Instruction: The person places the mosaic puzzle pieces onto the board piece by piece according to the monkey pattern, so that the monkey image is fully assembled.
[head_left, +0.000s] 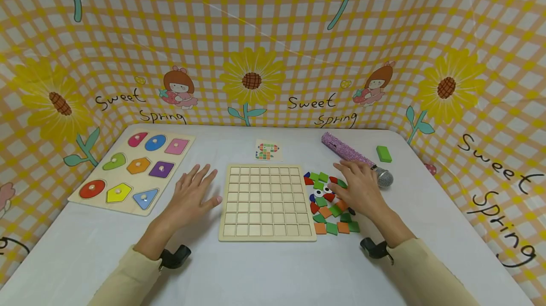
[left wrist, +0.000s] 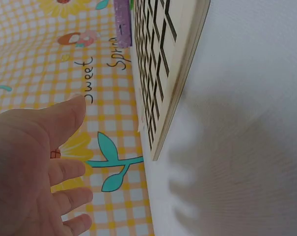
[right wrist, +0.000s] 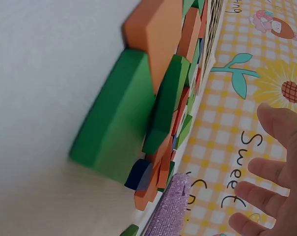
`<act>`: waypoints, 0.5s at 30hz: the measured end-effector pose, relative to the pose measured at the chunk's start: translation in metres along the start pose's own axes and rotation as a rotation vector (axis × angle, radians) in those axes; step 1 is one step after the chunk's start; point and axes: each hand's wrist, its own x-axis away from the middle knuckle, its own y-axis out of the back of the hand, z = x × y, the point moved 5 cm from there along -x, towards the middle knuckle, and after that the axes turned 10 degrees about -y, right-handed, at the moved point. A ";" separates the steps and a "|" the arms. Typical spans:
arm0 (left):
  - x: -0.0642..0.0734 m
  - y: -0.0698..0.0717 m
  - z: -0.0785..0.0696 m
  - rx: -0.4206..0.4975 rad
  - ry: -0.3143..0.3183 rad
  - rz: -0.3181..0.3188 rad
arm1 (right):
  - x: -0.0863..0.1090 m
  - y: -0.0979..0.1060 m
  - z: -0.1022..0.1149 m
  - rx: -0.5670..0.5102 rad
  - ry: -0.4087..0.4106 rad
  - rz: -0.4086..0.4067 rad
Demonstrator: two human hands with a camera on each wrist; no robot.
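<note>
My left hand (head_left: 193, 195) hovers left of the wooden grid board (head_left: 267, 240) with its fingers spread and nothing in it. In the left wrist view its thumb and fingertips stand apart from the board's edge. My right hand (head_left: 357, 186) is over the right side of a heap of small coloured tiles, holding nothing, its fingers loosely extended. Among the tiles are an orange square (head_left: 320, 228), a green square (head_left: 332, 229), red and blue pieces and round eye pieces. The right wrist view shows a green tile (right wrist: 116, 113) close up. The hand hides part of the heap.
Behind the board lies a small picture card (head_left: 268, 150) with a tile figure. A purple glittery microphone (head_left: 347, 147) and a green block (head_left: 384, 154) lie at the back right. The shape puzzle (head_left: 138, 166) with knobbed pieces is at left. Patterned cloth (head_left: 256, 22) walls the table.
</note>
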 end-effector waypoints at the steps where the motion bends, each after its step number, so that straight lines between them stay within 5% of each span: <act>1: 0.000 -0.001 0.000 0.002 -0.001 0.000 | 0.000 0.000 0.000 -0.008 0.001 -0.001; 15: -0.002 -0.011 0.003 0.046 -0.027 0.005 | -0.013 -0.005 -0.006 -0.040 -0.001 0.010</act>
